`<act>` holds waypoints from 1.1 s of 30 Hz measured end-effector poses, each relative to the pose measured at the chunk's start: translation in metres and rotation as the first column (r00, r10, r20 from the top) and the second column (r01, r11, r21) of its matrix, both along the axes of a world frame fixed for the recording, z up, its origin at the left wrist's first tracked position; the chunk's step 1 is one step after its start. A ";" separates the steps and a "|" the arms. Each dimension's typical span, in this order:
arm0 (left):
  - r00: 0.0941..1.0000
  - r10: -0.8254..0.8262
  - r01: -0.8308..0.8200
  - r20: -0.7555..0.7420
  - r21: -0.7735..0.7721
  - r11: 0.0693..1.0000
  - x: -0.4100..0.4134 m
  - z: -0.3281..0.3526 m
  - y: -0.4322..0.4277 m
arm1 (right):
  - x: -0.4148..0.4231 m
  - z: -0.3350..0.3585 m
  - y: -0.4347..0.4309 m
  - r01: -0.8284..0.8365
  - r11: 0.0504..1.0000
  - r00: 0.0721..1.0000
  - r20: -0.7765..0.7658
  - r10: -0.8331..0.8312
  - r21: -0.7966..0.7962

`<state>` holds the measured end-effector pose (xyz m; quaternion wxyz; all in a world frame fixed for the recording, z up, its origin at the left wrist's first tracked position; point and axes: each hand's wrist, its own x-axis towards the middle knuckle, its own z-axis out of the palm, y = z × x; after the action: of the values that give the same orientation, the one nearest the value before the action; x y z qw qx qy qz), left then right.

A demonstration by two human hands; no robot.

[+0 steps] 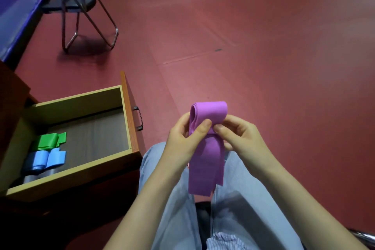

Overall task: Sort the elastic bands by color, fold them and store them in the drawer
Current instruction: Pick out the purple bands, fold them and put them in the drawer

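Open drawer (pixel 71 176) — green band (pixel 49 141), blue band (pixel 48 158) side by side inside.

Matt purple band (pixel 205 160); wood-grain drawer (pixel 129 119).

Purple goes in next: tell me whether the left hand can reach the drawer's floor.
Probably yes: the drawer stands open on the left hand's side, with nothing above its bare floor beside the green band. It and the right hand hold the purple band.

trousers (pixel 174 199): light blue | shirt hem (pixel 223 242): pale striped, gathered | forearms (pixel 142 209): bare
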<state>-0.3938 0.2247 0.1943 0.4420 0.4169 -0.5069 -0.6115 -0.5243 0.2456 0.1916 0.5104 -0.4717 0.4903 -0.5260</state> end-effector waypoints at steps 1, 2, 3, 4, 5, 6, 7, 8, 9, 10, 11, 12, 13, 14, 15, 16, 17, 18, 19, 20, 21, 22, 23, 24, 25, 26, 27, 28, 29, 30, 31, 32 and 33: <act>0.999 -0.034 0.035 -0.038 0.040 0.999 0.003 -0.003 0.000 | -0.001 -0.001 -0.001 0.012 1.000 1.000 0.011 -0.012 -0.018; 0.996 -0.061 0.066 -0.061 0.081 0.995 0.006 -0.006 0.001 | -0.001 0.000 -0.001 0.030 0.999 0.999 0.031 -0.029 -0.029; 0.994 -0.088 0.095 -0.062 0.119 0.988 0.009 -0.009 0.003 | -0.002 0.001 -0.002 0.048 0.998 0.998 0.052 -0.046 -0.042; 0.993 -0.113 0.119 -0.043 0.150 0.982 0.011 -0.012 0.006 | -0.003 0.001 -0.004 0.062 0.997 0.996 0.062 -0.059 -0.054; 0.991 -0.131 0.131 -0.013 0.177 0.975 0.012 -0.015 0.008 | -0.004 0.002 -0.006 0.069 0.995 0.996 0.060 -0.065 -0.073; 0.991 -0.135 0.130 0.012 0.196 0.972 0.013 -0.017 0.010 | -0.004 0.004 -0.007 0.067 0.993 0.997 0.038 -0.063 -0.099; 0.990 -0.138 0.128 0.031 0.210 0.969 0.012 -0.017 0.012 | -0.004 0.004 -0.009 0.066 0.989 0.998 -0.011 -0.068 -0.134; 0.988 -0.148 0.134 0.044 0.228 0.964 0.011 -0.017 0.012 | -0.004 0.003 -0.010 0.071 0.983 0.992 -0.087 -0.087 -0.169; 0.985 -0.163 0.145 0.052 0.252 0.957 0.010 -0.016 0.012 | -0.003 0.001 -0.010 0.083 0.974 0.977 -0.175 -0.121 -0.210; 0.983 -0.177 0.155 0.054 0.275 0.949 0.008 -0.015 0.009 | -0.003 -0.001 -0.010 0.096 0.962 0.951 -0.260 -0.165 -0.257; 0.982 -0.182 0.161 0.044 0.294 0.942 0.007 -0.012 0.007 | -0.002 -0.003 -0.010 0.097 0.944 0.922 -0.329 -0.205 -0.316; 0.983 -0.184 0.170 0.016 0.304 0.937 0.006 -0.009 0.006 | -0.003 -0.005 -0.009 0.082 0.922 0.892 -0.384 -0.237 -0.379; 0.983 -0.180 0.180 -0.026 0.305 0.935 0.006 -0.006 0.005 | -0.005 -0.006 -0.008 0.052 0.899 0.865 -0.430 -0.259 -0.435; 0.983 -0.166 0.183 -0.082 0.297 0.937 0.005 -0.004 0.005 | -0.007 -0.007 -0.008 0.017 0.876 0.837 -0.473 -0.276 -0.482; 0.980 -0.142 0.177 -0.139 0.286 0.942 0.004 -0.003 0.004 | -0.009 -0.009 -0.008 -0.018 0.851 0.805 -0.513 -0.299 -0.525; 0.974 -0.122 0.173 -0.191 0.278 0.945 0.003 -0.003 0.004 | -0.010 -0.010 -0.008 -0.053 0.827 0.768 -0.552 -0.325 -0.560; 0.965 -0.107 0.174 -0.239 0.279 0.944 0.003 -0.001 0.004 | -0.011 -0.011 -0.008 -0.090 0.806 0.726 -0.592 -0.349 -0.585; 0.955 -0.095 0.179 -0.281 0.290 0.940 0.003 -0.001 0.005 | -0.011 -0.013 -0.008 -0.128 0.791 0.678 -0.635 -0.371 -0.599; 0.944 -0.090 0.191 -0.316 0.304 0.933 0.002 -0.001 0.005 | -0.013 -0.015 -0.008 -0.164 0.783 0.626 -0.677 -0.387 -0.599; 0.939 -0.089 0.200 -0.331 0.317 0.927 0.002 -0.002 0.006 | -0.014 -0.018 -0.008 -0.192 0.784 0.590 -0.708 -0.389 -0.591; 0.939 -0.095 0.207 -0.330 0.322 0.924 0.003 -0.005 0.007 | -0.016 -0.020 -0.007 -0.204 0.798 0.583 -0.725 -0.367 -0.568; 0.944 -0.101 0.206 -0.314 0.323 0.924 0.004 -0.009 0.007 | -0.016 -0.022 -0.006 -0.201 0.825 0.618 -0.722 -0.312 -0.528; 0.952 -0.106 0.202 -0.287 0.326 0.923 0.005 -0.011 0.007 | -0.016 -0.022 -0.004 -0.184 0.863 0.689 -0.688 -0.229 -0.471; 0.960 -0.113 0.197 -0.257 0.330 0.923 0.006 -0.014 0.007 | -0.015 -0.022 -0.001 -0.152 0.904 0.780 -0.610 -0.139 -0.400; 0.968 -0.115 0.187 -0.225 0.336 0.923 0.006 -0.017 0.007 | -0.012 -0.021 0.002 -0.110 0.943 0.873 -0.484 -0.059 -0.314; 0.974 -0.113 0.176 -0.198 0.341 0.924 0.006 -0.019 0.006 | -0.007 -0.020 0.005 -0.069 0.974 0.949 -0.315 -0.002 -0.216; 0.979 -0.104 0.161 -0.177 0.344 0.925 0.005 -0.019 0.006 | -0.003 -0.021 0.008 -0.040 0.992 0.987 -0.160 0.021 -0.117; 0.981 -0.099 0.150 -0.164 0.340 0.928 0.003 -0.019 0.006 | 0.001 -0.021 0.009 -0.024 0.999 0.998 -0.050 0.023 -0.024; 0.982 -0.093 0.143 -0.161 0.332 0.933 0.002 -0.018 0.005 | 0.004 -0.020 0.010 -0.018 0.999 1.000 0.018 0.017 0.046; 0.981 -0.090 0.141 -0.169 0.319 0.937 0.000 -0.017 0.006 | 0.007 -0.020 0.010 -0.022 0.996 0.998 0.054 0.017 0.085; 0.979 -0.088 0.142 -0.181 0.308 0.941 -0.001 -0.015 0.007 | 0.010 -0.020 0.010 -0.036 0.995 0.998 0.062 0.030 0.093; 0.979 -0.086 0.139 -0.183 0.300 0.944 -0.001 -0.014 0.007 | 0.013 -0.019 0.010 -0.051 0.995 0.997 0.066 0.045 0.087; 0.981 -0.084 0.135 -0.177 0.295 0.946 -0.002 -0.013 0.007 | 0.015 -0.019 0.011 -0.063 0.995 0.996 0.067 0.058 0.077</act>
<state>-0.3959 0.2322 0.1813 0.3771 0.4004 -0.3909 -0.7380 -0.5093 0.2563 0.1726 0.5598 -0.4488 0.4794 -0.5053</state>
